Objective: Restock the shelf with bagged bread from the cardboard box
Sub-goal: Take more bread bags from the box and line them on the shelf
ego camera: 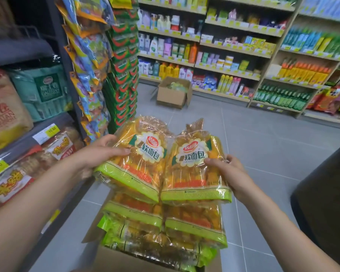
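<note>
- Head view: two bagged breads are held side by side above the open cardboard box (pixel 114 260), one in each hand, their green bottom bands toward the person.
- The left hand (pixel 104 152) grips the left bag (pixel 139 160) at its nine o'clock edge. The thumb lies across the front film and the other fingers (pixel 110 138) curl round the side.
- The right hand (pixel 231 172) pinches the right bag (pixel 194 167) at its three o'clock edge, thumb on the printed face and the remaining fingers tucked behind.
- The two bags touch along their inner edges. More stacked bags (pixel 165 222) fill the box directly at six o'clock of the held pair.
- The shelf (pixel 37 134) stands at nine o'clock of the hands, close beside the left forearm, with yellow price tags (pixel 51 130) on its lip and other packaged bread already on it.
- A second box (pixel 173 93) sits on the floor at twelve o'clock, well apart.
- The step in hand looks to be carrying both bags to the shelf.
- To do it well, I would swing the pair toward nine o'clock, keep the grips light so the soft loaves are not squashed, and set the bags label outward into a free gap.
- The thin film could slip from the right thumb's pinch.
</note>
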Motion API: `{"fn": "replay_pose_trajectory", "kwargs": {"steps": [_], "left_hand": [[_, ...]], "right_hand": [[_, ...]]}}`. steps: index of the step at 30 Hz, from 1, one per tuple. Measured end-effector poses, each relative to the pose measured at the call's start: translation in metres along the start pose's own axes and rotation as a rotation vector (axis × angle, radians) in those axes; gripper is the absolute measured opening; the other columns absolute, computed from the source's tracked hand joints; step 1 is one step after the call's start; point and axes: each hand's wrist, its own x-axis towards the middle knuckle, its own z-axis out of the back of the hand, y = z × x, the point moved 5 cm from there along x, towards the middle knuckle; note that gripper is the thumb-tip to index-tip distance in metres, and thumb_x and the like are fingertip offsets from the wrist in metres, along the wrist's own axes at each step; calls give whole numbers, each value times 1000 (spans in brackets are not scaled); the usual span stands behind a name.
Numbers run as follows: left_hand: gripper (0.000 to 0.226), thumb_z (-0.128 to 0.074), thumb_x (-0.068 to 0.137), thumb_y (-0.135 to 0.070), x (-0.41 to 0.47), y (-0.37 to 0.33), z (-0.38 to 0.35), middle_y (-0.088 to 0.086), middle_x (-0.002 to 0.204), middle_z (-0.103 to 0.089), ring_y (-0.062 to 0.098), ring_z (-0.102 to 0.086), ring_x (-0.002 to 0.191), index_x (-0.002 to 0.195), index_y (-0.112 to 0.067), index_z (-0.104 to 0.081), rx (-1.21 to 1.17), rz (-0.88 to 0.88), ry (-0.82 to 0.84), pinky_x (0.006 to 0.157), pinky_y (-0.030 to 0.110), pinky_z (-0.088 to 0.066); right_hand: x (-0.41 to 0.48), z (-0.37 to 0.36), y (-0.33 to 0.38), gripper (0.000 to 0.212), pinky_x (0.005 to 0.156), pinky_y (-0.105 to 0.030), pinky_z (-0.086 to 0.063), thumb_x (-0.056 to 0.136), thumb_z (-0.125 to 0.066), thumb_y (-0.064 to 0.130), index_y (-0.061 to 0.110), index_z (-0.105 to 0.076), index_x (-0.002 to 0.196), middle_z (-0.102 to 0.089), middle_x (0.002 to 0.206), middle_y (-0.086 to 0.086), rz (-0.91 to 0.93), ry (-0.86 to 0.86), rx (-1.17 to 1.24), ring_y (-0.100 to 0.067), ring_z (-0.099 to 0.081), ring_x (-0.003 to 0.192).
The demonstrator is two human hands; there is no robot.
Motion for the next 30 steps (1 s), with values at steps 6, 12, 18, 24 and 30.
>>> {"fn": "replay_pose_trajectory", "kwargs": {"steps": [6,12,18,24,30], "left_hand": [[65,-79,84,-20,-33,-57,47,-12,133,-53,0,-61,109,139,-27,-46,-134,-248,-251,91,23,-47],[50,-83,81,-11,-88,-86,115,-8,108,-71,1,-69,88,118,-30,-57,-174,-429,-532,81,27,-57],[50,-83,80,-12,-170,-97,192,-10,114,-68,1,-65,98,113,-36,-54,-110,-530,-773,87,20,-54],[53,-75,88,-5,-274,-94,255,-16,121,-63,-9,-63,103,128,-26,-49,-73,-556,-990,91,16,-50],[45,-67,93,-4,-382,-81,282,-42,91,-60,-31,-54,75,117,-36,-46,-62,-572,-1155,60,-2,-42]], "right_hand": [[-2,-37,79,48,50,-21,-55,83,-82,17,9,-51,119,-73,103,-7,232,14,50,-10,-76,70],[10,-105,141,53,84,-46,-61,86,-78,12,8,-49,130,-75,115,-9,376,119,143,-26,-74,103],[3,-195,196,59,82,-40,-60,87,-76,14,11,-47,139,-71,122,-7,492,326,232,-28,-70,110],[-34,-295,237,33,66,-34,-62,88,-72,9,17,-58,117,-75,110,-7,540,571,336,-19,-75,90],[-86,-389,251,45,77,-41,-63,86,-74,14,12,-57,127,-73,118,-12,513,843,405,-27,-73,100]]}}
